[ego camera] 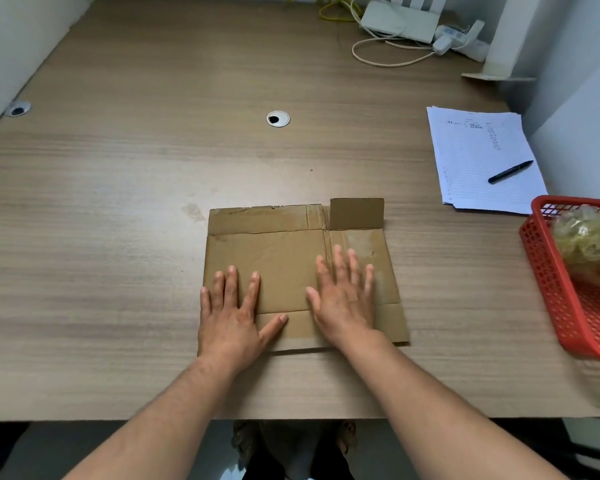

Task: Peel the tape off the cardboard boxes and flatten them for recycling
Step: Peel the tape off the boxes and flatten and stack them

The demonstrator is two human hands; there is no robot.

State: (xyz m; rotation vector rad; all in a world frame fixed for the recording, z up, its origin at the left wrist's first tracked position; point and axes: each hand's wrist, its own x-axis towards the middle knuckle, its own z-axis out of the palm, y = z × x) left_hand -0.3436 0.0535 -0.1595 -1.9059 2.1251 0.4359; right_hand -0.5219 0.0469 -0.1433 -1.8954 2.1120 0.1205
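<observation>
A: So where's the cardboard box [284,258] at?
B: Flat on the desk [118,202], lower centre of the frame, one small flap [356,213] sticking out at its top right.
A: Hands?
B: Palm-down on it, both left hand [234,315] and right hand [343,299], fingers straight and spread, gripping nothing. A red basket [551,271] with wadded tape [589,244] sits at the right edge.

The cardboard box [284,258] lies flat on the desk [118,202], near the middle of its front edge. The left hand [234,313] and right hand [343,299] rest flat on it, side by side. Near the right edge lies a stack of paper [482,150] with a pen [510,172] on it. In front of the stack, a basket [551,271] holds wadded tape [589,244]. Cables [388,60] lie at the back right corner.
</observation>
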